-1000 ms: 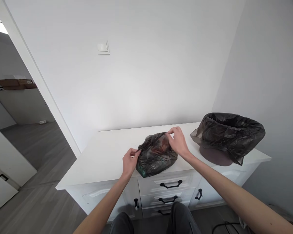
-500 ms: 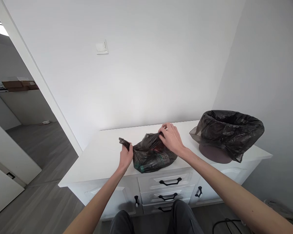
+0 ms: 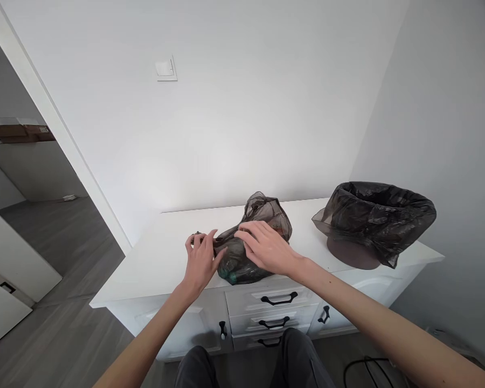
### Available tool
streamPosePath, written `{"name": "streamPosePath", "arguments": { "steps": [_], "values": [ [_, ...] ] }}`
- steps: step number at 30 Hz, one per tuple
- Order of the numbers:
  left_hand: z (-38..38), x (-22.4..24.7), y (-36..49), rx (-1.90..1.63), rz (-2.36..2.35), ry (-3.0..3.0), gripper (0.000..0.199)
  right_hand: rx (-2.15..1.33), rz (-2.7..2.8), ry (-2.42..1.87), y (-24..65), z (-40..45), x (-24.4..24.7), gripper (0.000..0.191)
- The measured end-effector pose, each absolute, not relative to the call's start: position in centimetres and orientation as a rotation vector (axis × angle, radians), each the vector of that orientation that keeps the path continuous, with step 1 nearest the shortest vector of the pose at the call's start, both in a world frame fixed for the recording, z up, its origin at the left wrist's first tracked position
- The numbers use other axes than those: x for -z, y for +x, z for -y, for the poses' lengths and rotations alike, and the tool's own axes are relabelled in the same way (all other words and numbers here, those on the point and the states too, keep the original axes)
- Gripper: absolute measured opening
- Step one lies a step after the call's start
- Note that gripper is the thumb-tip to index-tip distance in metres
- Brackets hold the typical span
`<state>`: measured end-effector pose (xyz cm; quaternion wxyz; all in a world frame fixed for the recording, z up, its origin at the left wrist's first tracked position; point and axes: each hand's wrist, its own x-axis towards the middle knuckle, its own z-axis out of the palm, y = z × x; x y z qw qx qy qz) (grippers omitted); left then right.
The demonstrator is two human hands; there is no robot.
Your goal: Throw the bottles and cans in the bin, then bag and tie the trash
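A thin black plastic bag [image 3: 281, 218] lies on the white cabinet top, with greenish and reddish contents showing through it. At its narrow twisted end is my left hand [image 3: 199, 263], fingers spread and thumb apart, against the plastic. My right hand [image 3: 269, 249] reaches over the middle of the bag, its fingers loosely bent with a gap to the thumb; it does not look gripped on anything. Part of the bag is hidden beneath the right hand. The far side of the bag puffs up loosely behind that hand.
A brownish bin [image 3: 351, 253] lined with a black bag [image 3: 382, 223] stands on the right of the cabinet top [image 3: 161, 264]. Below are drawers with black handles [image 3: 278, 298]. A light switch [image 3: 166, 69] is on the wall. Black cable [image 3: 366, 362] lies on the floor.
My left hand has loosened its hold on the twisted end and spread its fingers. My right hand has let go of the bag's upper edge and moved left; the bag's far part now puffs up.
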<state>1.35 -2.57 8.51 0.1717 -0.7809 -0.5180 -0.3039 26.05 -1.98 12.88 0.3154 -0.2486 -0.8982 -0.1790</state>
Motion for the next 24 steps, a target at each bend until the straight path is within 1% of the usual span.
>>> {"name": "streamPosePath", "arguments": {
  "steps": [2, 3, 7, 9, 11, 14, 16, 18, 20, 22, 24],
  "values": [
    [3.1, -8.8, 1.7, 0.805, 1.438, -2.264, 0.023, 0.54, 2.4, -0.723, 25.6, 1.0, -12.6, 0.042],
    [3.6, -9.0, 1.9, 0.782, 1.395, -2.304, 0.021, 0.571, 2.407, -0.759, 25.6, 0.4, -12.5, 0.04],
    [6.7, -9.1, 2.3, 0.678, 1.1, -2.583, 0.021, 0.577, 2.516, -0.739, 27.4, -0.5, -12.1, 0.02],
    [8.2, -9.0, 2.3, 0.608, 0.964, -2.744, 0.023, 0.546, 2.566, -0.693, 28.7, 0.4, -11.9, 0.018],
    [9.1, -8.8, 2.2, 0.561, 0.946, -2.858, 0.024, 0.511, 2.596, -0.665, 29.9, 1.8, -11.7, 0.021],
    [9.7, -8.4, 1.8, 0.494, 1.098, -2.921, 0.025, 0.436, 2.631, -0.645, 31.5, 3.9, -11.1, 0.026],
    [9.8, -8.1, 1.4, 0.445, 1.221, -2.924, 0.031, 0.41, 2.66, -0.652, 32.2, 5.1, -10.2, 0.027],
    [9.8, -7.8, 1.1, 0.396, 1.342, -2.916, 0.036, 0.403, 2.697, -0.681, 32.7, 6.0, -9.1, 0.024],
    [9.7, -7.5, 0.9, 0.353, 1.472, -2.881, 0.036, 0.393, 2.741, -0.749, 33.1, 6.6, -7.6, 0.019],
    [9.4, -7.2, 0.8, 0.376, 1.603, -2.817, 0.037, 0.364, 2.776, -0.847, 33.3, 6.9, -6.1, 0.016],
    [8.9, -6.9, 0.9, 0.471, 1.721, -2.751, 0.037, 0.32, 2.794, -0.936, 33.3, 6.8, -4.7, 0.017]
  ]
}}
